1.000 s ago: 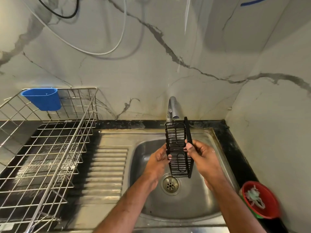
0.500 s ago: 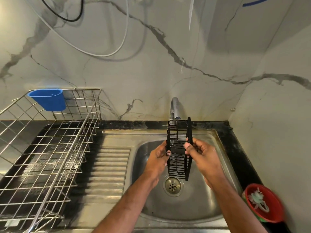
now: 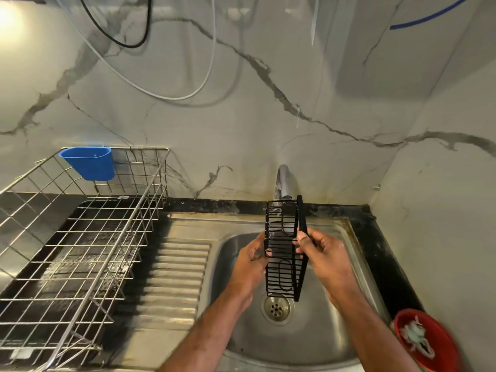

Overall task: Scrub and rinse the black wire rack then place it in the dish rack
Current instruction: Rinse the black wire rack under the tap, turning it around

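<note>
Midway, by the look of it: black wire rack [image 3: 284, 248] held upright over the sink [image 3: 335, 326], top end right under the tap [image 3: 283, 182], bottom end just above the drain [image 3: 277, 308]. Gripped on both sides: left hand [image 3: 252, 260] curled round the left edge, right hand [image 3: 326, 260] pinching the right edge between thumb and fingers. No sponge or scrubber in either hand, and no foam visible on the wires; water flow from the tap too faint to confirm. Judged as rinsing, scrubbing likely finished but not certain. Left to do: carrying across to the dish rack [image 3: 80, 251], left of the sink beyond the ribbed drainboard, holding only a blue cup [image 3: 90, 163] clipped to its back rim. Right of the sink, near corner: red bowl [image 3: 426, 342] with something pale inside. No brand, label or readable writing anywhere
</note>
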Motion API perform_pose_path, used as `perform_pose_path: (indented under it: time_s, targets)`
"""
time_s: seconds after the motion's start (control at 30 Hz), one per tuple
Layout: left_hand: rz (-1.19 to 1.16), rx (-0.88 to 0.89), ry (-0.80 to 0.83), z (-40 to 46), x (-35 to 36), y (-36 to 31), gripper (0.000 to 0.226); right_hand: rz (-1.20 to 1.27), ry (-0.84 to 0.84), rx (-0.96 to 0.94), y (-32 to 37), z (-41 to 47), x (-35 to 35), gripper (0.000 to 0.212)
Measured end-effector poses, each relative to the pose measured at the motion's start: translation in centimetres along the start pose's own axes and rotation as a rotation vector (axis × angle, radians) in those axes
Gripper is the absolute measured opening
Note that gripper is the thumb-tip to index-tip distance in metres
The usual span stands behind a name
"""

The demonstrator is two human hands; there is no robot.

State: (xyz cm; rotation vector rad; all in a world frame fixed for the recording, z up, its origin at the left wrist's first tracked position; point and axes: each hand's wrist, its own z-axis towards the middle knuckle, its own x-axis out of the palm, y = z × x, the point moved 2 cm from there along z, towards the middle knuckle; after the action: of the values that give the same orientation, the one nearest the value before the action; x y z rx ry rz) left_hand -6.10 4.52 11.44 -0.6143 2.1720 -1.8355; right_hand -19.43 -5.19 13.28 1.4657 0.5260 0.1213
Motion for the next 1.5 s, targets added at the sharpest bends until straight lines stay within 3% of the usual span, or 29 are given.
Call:
perform_pose_path:
  time_s: [0.3,0.6,0.83,1.13,1.37,1.5]
  targets:
    - [-0.048,-0.050,-0.053,0.0,-0.7,0.8,0.040,0.049,0.021,0.035,0.2,0.4,0.1,0.013]
    - [-0.004,-0.052,-0.152,-0.8,-1.9,2.9,0.061,-0.099,0.014,0.063,0.1,0.2,0.3,0.021]
    - [-0.022,-0.060,-0.175,-1.0,-1.2,3.0,0.051,-0.120,-0.039,0.084,0.3,0.4,-0.3,0.018]
    - [0.093,-0.049,0.028,0.8,-1.1,3.1,0.041,0.177,-0.016,0.169,-0.1,-1.0,-1.3,0.020]
    - [-0.076,-0.056,0.033,1.2,-0.2,2.7,0.055,0.296,0.102,0.182,-0.1,-0.9,-1.1,0.018]
    - [-0.097,-0.021,0.032,2.1,-0.3,1.7,0.035,0.403,0.140,0.204,0.0,-0.6,0.0,0.024]
